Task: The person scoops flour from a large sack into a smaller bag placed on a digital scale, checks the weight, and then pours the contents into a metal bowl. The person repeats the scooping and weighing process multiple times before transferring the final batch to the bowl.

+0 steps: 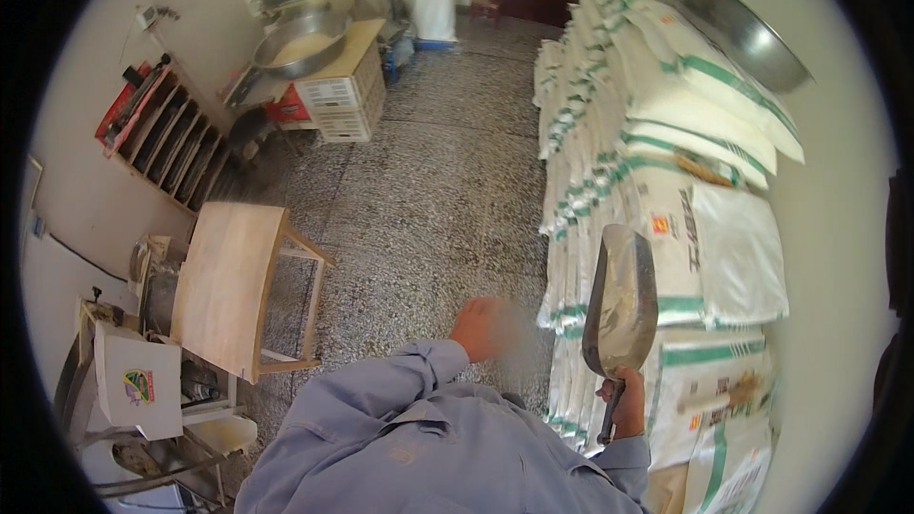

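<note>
The fingers of my right hand (625,405) are closed around the handle (606,425) of a metal scoop (621,295); no gap shows between grip and handle. My left hand (476,328) is positioned in front of my torso, well apart from the scoop. Its fingers are blurred; I cannot tell how far they are open or whether they hold anything.

Governing relation: the scoop extends directly forward from my right hand. Its long axis points away from me, leaning slightly to the right, with the handle end nearest my body and the open blade end farthest. The inner face of the blade is visible and carries pale patches. The right hand is the nearer one; the left hand lies to the left of the scoop.

Adjacent items: the stack of white sacks (657,167) with green bands stands at my right, behind the scoop in this view. Contact between scoop and sacks cannot be determined. The wooden surface (228,271) is on my left, beyond the left hand.
</note>
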The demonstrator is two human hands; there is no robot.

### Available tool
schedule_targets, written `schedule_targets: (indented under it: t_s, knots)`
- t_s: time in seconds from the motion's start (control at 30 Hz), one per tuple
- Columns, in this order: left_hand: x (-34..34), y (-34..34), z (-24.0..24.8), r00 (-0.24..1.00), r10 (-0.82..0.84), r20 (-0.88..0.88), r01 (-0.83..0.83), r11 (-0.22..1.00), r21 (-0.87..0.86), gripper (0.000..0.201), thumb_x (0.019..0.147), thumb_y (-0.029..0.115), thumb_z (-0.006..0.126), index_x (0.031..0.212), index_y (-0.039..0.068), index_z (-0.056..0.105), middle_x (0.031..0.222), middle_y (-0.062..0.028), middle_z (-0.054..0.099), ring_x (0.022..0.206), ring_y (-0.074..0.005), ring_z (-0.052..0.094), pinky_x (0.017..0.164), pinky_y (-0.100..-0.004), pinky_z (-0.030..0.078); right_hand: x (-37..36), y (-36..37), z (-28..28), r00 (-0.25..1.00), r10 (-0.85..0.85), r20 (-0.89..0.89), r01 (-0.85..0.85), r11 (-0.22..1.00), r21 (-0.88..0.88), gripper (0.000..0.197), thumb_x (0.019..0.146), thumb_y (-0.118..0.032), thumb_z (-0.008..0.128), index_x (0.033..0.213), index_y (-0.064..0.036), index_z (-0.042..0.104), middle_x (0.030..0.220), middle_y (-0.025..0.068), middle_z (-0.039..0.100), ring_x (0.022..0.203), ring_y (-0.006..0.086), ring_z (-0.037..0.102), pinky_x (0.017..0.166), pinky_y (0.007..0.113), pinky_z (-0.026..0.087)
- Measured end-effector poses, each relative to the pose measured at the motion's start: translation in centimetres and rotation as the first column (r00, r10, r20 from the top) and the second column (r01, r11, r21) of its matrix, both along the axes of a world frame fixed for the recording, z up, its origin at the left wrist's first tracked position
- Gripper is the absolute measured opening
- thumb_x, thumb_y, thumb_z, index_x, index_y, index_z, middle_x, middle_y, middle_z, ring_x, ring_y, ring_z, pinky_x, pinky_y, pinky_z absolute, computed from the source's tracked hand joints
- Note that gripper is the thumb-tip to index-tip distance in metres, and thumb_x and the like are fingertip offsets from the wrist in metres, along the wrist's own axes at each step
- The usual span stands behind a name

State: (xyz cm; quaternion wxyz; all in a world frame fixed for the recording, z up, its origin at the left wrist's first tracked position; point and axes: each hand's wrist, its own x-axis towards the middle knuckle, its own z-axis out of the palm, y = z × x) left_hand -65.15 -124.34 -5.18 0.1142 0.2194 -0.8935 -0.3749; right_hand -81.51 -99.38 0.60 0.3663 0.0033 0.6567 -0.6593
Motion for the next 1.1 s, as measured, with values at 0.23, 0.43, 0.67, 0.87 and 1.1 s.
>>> schedule_targets:
  t_s: [0.23,0.43,0.67,0.87,1.1]
  knots:
    - [-0.2,-15.2,-11.5,0.827,0.535,0.175,-0.545,0.838,0.01,0.061,0.075,0.042,0.062,0.117,0.001,0.049,0.116,-0.0215,0.049,0.11,-0.037,0.043,0.095,-0.0429,0.034,-8.0,-13.5,-2.5,0.992,0.128,0.006,-0.129,0.991,0.047,0.019,0.077,-0.021,0.05,0.072,-0.0024,0.053,0.055,0.0015,0.046,0.044,0.01,0.04,0.045,0.026,0.036]
    - [8.9,-25.3,-16.8,0.0,0.622,0.783,-0.965,0.205,-0.163,0.065,0.08,0.044,0.054,0.128,0.002,0.04,0.13,-0.0179,0.041,0.122,-0.0328,0.037,0.101,-0.0386,0.03,-17.5,-25.4,-4.2,0.885,0.417,-0.209,-0.393,0.908,0.147,0.023,0.076,-0.022,0.05,0.065,-0.0014,0.053,0.05,0.0021,0.045,0.041,0.01,0.04,0.042,0.025,0.033]
    - [10.7,-22.4,-21.7,-0.238,0.428,0.872,-0.97,-0.067,-0.232,0.061,0.082,0.043,0.045,0.123,-0.002,0.044,0.129,-0.0206,0.041,0.121,-0.0338,0.038,0.102,-0.0366,0.028,-23.8,-42.1,-2.5,0.814,0.573,-0.094,-0.558,0.817,0.147,0.026,0.078,-0.025,0.052,0.064,-0.0034,0.053,0.052,0.0009,0.045,0.044,0.0094,0.04,0.044,0.025,0.033]
    - [8.6,-29.2,-31.8,-0.078,0.063,0.995,-0.96,0.266,-0.092,0.053,0.081,0.04,0.048,0.122,0.006,0.047,0.129,-0.014,0.044,0.12,-0.0307,0.041,0.101,-0.0352,0.029,-28.1,-56.7,-4.0,0.754,0.647,-0.113,-0.639,0.763,0.101,0.031,0.08,-0.026,0.05,0.059,-0.0032,0.052,0.051,0.0,0.046,0.044,0.009,0.041,0.042,0.025,0.029]
    - [-5.9,-56.9,-23.0,-0.092,0.491,0.866,-0.988,0.063,-0.141,0.058,0.082,0.04,0.053,0.127,0.007,0.041,0.128,-0.0124,0.046,0.119,-0.0299,0.043,0.097,-0.0366,0.035,-34.9,-70.1,-5.8,0.815,0.575,-0.067,-0.53,0.788,0.314,0.035,0.078,-0.036,0.054,0.07,-0.002,0.054,0.051,0.0036,0.046,0.04,0.0139,0.042,0.042,0.027,0.038]
